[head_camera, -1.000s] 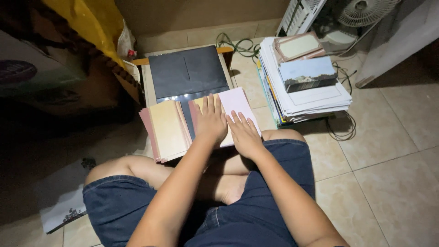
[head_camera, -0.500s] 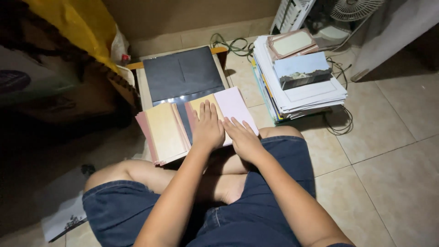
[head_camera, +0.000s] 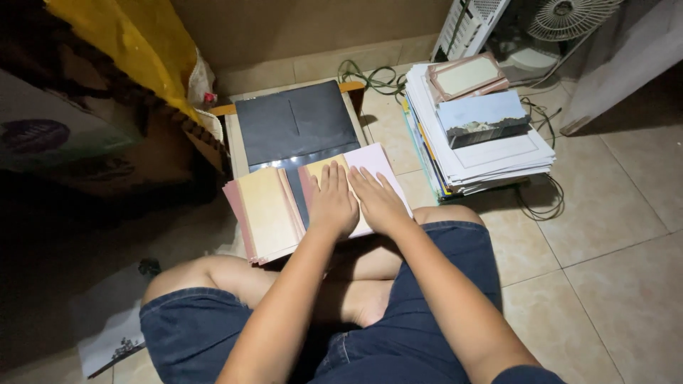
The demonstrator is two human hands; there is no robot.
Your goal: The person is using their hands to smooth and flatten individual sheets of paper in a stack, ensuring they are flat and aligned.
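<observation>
I sit cross-legged on a tiled floor with an open album (head_camera: 295,128) of dark pages in front of my knees. Two fanned stacks of pastel cards lie on its near edge: a yellowish-pink stack (head_camera: 263,213) on the left and a pale pink one (head_camera: 373,162) on the right. My left hand (head_camera: 333,203) and my right hand (head_camera: 377,200) rest flat side by side on the right stack, fingers stretched forward and palms down. Neither hand grips anything.
A tall pile of papers and booklets (head_camera: 477,153) stands to the right, with a framed picture (head_camera: 469,77) on top. Green cables (head_camera: 370,75) and a white fan (head_camera: 569,18) lie behind. A yellow cloth (head_camera: 128,50) hangs left. A printed sheet (head_camera: 114,341) lies by my left knee.
The view has shifted slightly, and both hands stay pressed flat on the right card stack with hardly any movement.
</observation>
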